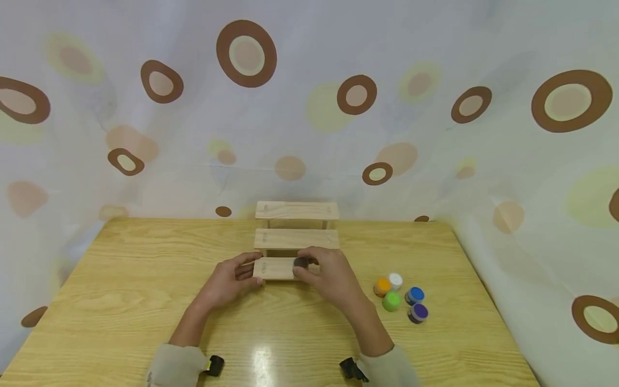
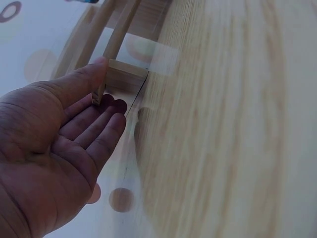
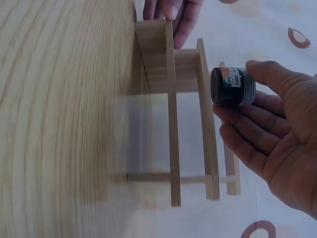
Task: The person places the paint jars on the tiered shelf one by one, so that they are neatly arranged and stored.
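A three-step wooden display rack (image 1: pixel 297 239) stands on the table near the back cloth. My left hand (image 1: pixel 232 279) holds the left end of its lowest board (image 1: pixel 274 268), thumb at the front corner and fingers behind; the left wrist view shows the thumb (image 2: pixel 81 82) against the board's end. My right hand (image 1: pixel 331 274) pinches a small black paint jar (image 3: pixel 230 87) between thumb and fingers. In the right wrist view the jar has a label and a clear ribbed part, and appears raised off the lowest board, over its right half.
To the right of the rack several paint jars stand grouped: white (image 1: pixel 395 281), orange (image 1: pixel 382 287), green (image 1: pixel 391 301), blue (image 1: pixel 415 295) and purple (image 1: pixel 418 313). A patterned cloth (image 1: pixel 290 107) hangs behind the wood-grain table (image 1: pixel 159 269) and along its right side.
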